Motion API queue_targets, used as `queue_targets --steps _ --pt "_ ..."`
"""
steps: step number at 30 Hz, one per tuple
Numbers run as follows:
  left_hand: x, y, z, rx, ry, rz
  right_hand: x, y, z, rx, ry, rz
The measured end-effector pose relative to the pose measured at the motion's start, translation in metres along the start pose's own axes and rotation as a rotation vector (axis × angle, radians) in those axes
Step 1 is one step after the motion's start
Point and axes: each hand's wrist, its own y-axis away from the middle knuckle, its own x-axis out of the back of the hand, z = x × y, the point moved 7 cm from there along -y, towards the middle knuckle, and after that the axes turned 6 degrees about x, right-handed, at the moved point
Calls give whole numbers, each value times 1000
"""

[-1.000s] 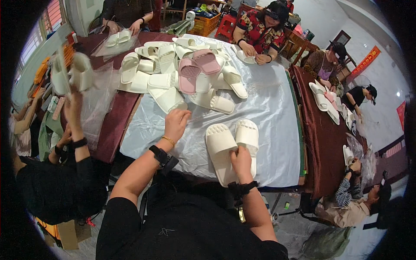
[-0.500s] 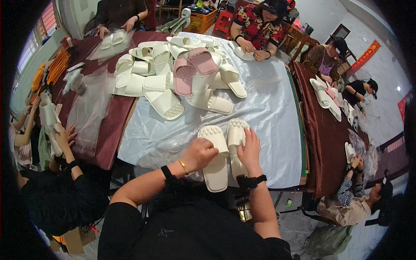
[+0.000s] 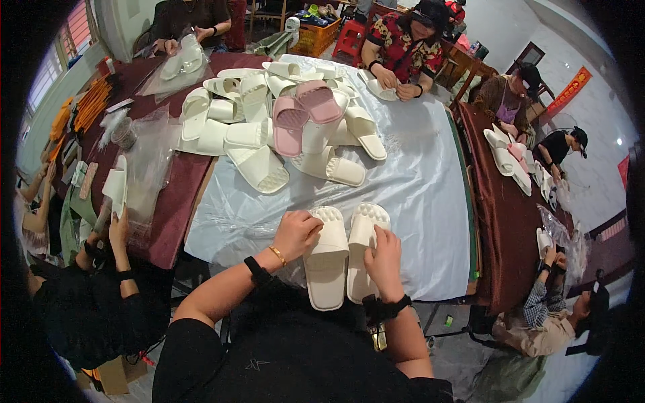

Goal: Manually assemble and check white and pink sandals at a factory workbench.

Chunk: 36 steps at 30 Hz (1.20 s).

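A pair of cream slide slippers lies side by side at the near edge of the table, their bumpy ends away from me. At the strap of the left slipper (image 3: 327, 269), my left hand (image 3: 297, 232) has its thumb and fingers pinched together on the outer edge. My right hand (image 3: 385, 263) curls its fingers round the outer edge of the right slipper (image 3: 361, 242) and covers part of it. Beyond them is a heap of cream slippers (image 3: 257, 164), with two pink slippers (image 3: 290, 121) on top.
Pale plastic sheeting (image 3: 423, 201) covers the table. At the left a co-worker lifts a cream slipper (image 3: 116, 185) beside clear plastic bags (image 3: 149, 161). Other people handle slippers across the table and at the right, where a brown-covered table (image 3: 500, 235) stands.
The slipper pair has come closer together and sits slightly nearer to me. My right hand's fingers, stretched before, are now bent onto the right slipper. The co-worker at left has lowered a slipper.
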Motion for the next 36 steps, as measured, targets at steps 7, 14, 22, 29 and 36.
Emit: queue_targets --steps 7,14,22,29,36 --pt "1 -4 1 -71 108 15 -18 -10 -41 -145 -717 34" --pt "5 2 10 -135 61 18 -39 -35 -57 -191 -932 -27" --pt "-7 26 -63 -160 -194 -99 -20 -33 -25 -173 -1063 41" --pt "-9 5 -109 -238 -370 -112 40 -11 43 -274 -964 247" --pt "26 0 -57 -167 -258 -7 73 23 50 -341 -990 275"
